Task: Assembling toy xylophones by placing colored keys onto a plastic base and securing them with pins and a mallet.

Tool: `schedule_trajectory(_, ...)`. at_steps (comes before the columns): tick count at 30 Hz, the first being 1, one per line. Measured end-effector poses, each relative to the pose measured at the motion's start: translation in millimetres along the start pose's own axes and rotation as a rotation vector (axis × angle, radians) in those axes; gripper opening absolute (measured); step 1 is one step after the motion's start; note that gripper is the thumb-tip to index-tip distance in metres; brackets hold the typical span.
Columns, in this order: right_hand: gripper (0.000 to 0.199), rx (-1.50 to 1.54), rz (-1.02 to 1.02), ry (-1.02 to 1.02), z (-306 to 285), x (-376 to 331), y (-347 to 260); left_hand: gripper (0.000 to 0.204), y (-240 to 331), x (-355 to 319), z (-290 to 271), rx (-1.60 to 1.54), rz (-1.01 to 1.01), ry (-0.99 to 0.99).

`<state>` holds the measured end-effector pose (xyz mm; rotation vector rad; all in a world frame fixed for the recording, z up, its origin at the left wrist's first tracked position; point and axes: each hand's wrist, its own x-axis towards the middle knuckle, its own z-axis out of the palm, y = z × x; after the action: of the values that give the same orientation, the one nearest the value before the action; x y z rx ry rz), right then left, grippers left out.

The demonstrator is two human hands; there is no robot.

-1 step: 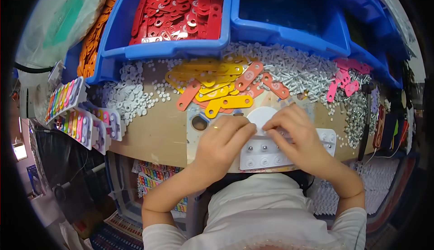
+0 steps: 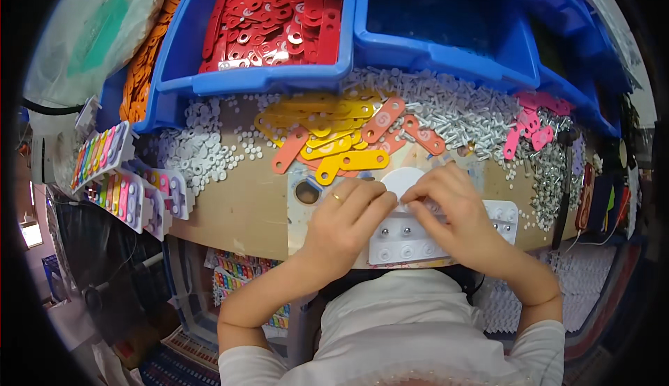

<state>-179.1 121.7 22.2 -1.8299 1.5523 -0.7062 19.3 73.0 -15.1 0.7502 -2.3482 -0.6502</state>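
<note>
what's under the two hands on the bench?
A white plastic base plate with round sockets, some holding metal pins, lies under the left hand and right hand. A white disc shows behind the fingers. The plate's middle is covered.

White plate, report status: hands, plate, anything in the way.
Both hands on the white plate, left hand and right hand pinching at its middle. Plate flat at bench edge, studs showing. Yellow bars and screws piled just behind.
</note>
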Motion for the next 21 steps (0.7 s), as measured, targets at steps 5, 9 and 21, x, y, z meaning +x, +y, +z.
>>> schedule_trajectory(5,0.012,-0.044,-0.027,0.056,5.6,-1.7,6.4,0.035,-0.4,2.1,-7.7,0.024,0.078,-0.048)
schedule_trajectory(9,0.021,-0.091,-0.167,0.098,11.0,-12.2,10.8,0.041,-7.8,-14.0,-7.8,0.152,0.237,-0.023)
schedule_trajectory(21,0.028,-0.15,-0.3,0.052,18.7,10.2,-0.4,0.037,1.7,-34.0,-13.8,0.291,0.153,-0.122)
